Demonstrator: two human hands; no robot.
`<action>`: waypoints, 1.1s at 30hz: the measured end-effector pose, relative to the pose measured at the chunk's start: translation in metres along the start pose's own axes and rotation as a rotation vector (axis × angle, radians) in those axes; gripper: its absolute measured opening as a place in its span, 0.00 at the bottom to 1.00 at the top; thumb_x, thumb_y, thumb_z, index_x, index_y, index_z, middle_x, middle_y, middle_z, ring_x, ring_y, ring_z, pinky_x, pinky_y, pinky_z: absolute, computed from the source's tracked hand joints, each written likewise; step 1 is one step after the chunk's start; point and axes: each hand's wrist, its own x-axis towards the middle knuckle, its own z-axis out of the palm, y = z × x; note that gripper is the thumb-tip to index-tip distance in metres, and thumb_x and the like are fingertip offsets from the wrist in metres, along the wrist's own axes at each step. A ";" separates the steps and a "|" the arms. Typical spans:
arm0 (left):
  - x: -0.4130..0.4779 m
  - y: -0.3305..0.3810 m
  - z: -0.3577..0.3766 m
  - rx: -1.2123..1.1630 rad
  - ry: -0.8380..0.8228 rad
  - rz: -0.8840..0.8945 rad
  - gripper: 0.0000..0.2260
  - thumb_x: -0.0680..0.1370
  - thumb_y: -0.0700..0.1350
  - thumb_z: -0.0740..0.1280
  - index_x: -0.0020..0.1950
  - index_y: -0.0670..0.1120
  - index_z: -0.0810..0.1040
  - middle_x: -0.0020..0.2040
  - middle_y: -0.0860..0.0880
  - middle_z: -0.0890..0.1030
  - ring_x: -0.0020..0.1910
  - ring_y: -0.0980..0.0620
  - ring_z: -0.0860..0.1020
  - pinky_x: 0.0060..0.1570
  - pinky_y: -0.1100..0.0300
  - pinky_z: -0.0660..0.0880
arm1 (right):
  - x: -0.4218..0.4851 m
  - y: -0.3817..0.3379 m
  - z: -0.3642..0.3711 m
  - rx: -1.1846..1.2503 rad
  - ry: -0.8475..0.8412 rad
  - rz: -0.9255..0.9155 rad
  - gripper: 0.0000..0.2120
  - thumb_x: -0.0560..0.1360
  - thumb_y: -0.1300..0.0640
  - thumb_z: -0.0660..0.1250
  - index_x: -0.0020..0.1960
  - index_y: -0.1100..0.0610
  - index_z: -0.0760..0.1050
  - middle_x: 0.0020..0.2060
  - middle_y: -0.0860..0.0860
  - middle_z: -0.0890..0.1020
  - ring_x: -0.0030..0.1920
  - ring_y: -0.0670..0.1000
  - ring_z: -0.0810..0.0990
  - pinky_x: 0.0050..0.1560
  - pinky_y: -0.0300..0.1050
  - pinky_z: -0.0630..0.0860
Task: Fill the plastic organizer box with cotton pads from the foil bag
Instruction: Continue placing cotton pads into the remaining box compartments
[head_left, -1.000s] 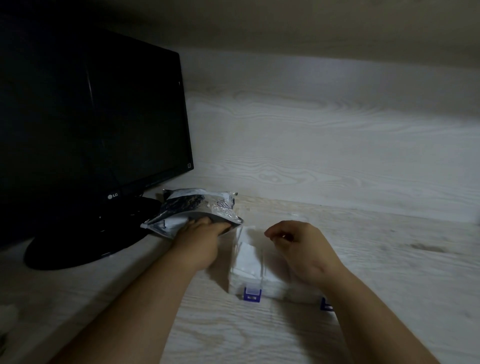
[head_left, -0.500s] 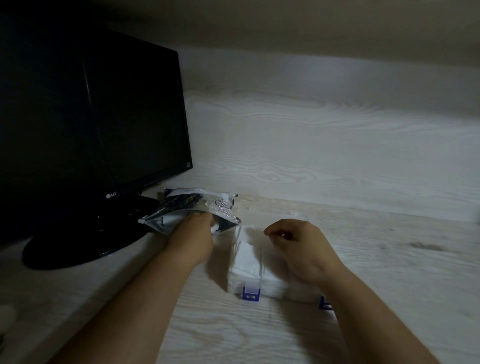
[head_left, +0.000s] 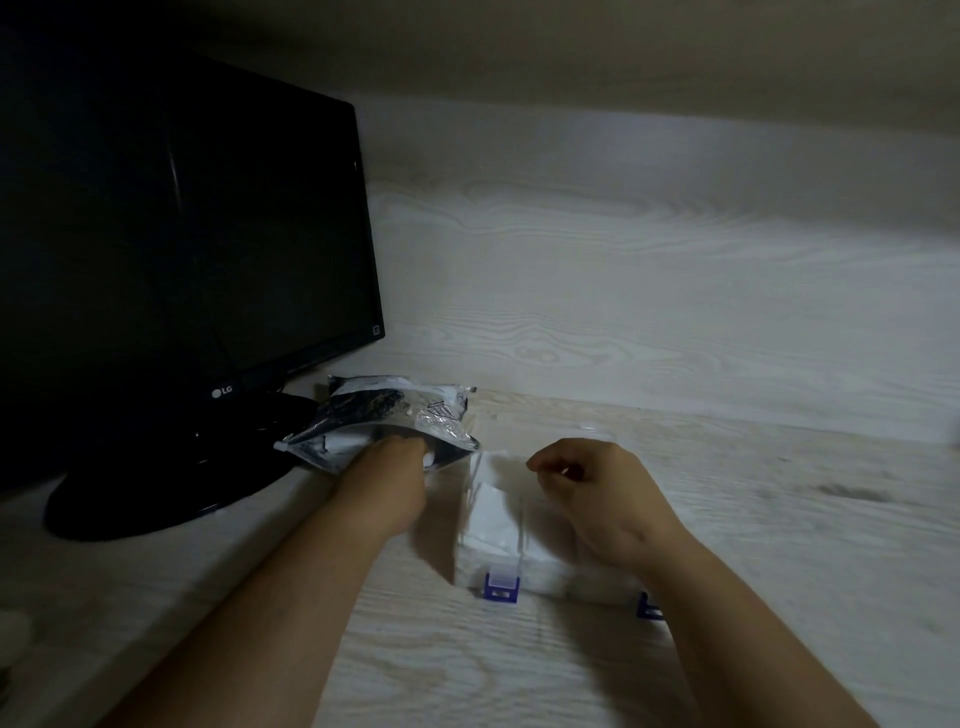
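A crumpled foil bag lies on the desk beside the monitor base, its mouth facing me. My left hand reaches into that mouth, and the bag hides its fingertips. White cotton pads show inside the bag. The clear plastic organizer box with blue latches sits just right of the bag. White cotton pads stand in its left compartment. My right hand hovers over the box's middle with loosely curled fingers and nothing visible in it.
A black monitor on a round black base stands at the left, touching the bag. A pale wood-grain wall closes the back, and a low shelf hangs overhead. Wood-grain desk surface extends to the right.
My left hand has pushed further into the bag's mouth, and the bag has shifted slightly. My right hand has stayed over the box.
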 end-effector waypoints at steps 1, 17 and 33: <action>0.000 0.000 0.000 0.005 0.002 -0.005 0.15 0.75 0.36 0.62 0.61 0.42 0.77 0.60 0.42 0.79 0.61 0.43 0.76 0.61 0.52 0.73 | 0.000 0.000 0.000 0.000 0.001 0.000 0.09 0.78 0.57 0.65 0.53 0.47 0.82 0.48 0.42 0.81 0.46 0.41 0.78 0.41 0.25 0.69; -0.002 0.013 -0.019 0.239 0.212 -0.084 0.12 0.76 0.39 0.62 0.56 0.50 0.80 0.55 0.48 0.82 0.58 0.45 0.76 0.54 0.54 0.74 | 0.000 0.001 0.000 -0.007 0.012 0.003 0.09 0.78 0.56 0.65 0.52 0.46 0.81 0.45 0.39 0.81 0.43 0.37 0.77 0.39 0.24 0.68; -0.013 0.037 -0.026 -0.436 0.459 -0.155 0.08 0.71 0.37 0.66 0.36 0.49 0.77 0.39 0.52 0.80 0.42 0.47 0.77 0.39 0.59 0.70 | 0.000 0.000 -0.009 0.112 0.102 0.110 0.09 0.77 0.59 0.65 0.50 0.48 0.82 0.41 0.42 0.81 0.36 0.38 0.79 0.33 0.25 0.71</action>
